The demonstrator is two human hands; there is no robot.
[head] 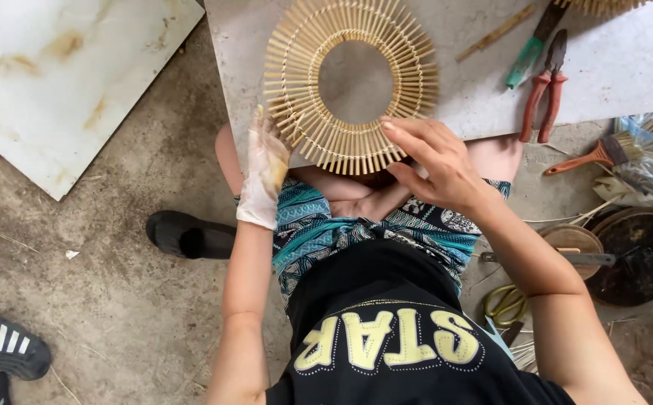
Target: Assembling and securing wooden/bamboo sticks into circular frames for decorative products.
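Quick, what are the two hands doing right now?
Left hand, in a white glove: open, pressing the edge of the bamboo stick ring.
Right hand: bare, open, fingers resting on the ring's lower right rim.

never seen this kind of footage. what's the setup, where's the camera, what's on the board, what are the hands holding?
No machine here: a seated person works with two hands, filmed by one camera worn on the head, looking down over the lap.

A pale stone-like board rests across the knees. On it lies a ring of bamboo sticks fanned outward around an open centre, plus red-handled pliers, a green-handled tool and a loose stick.

The left hand, in a stained white glove, touches the ring's lower left edge. The bare right hand presses fingers on its lower right edge. Neither lifts it.

On the ground to the right: a brush and yellow scissors.
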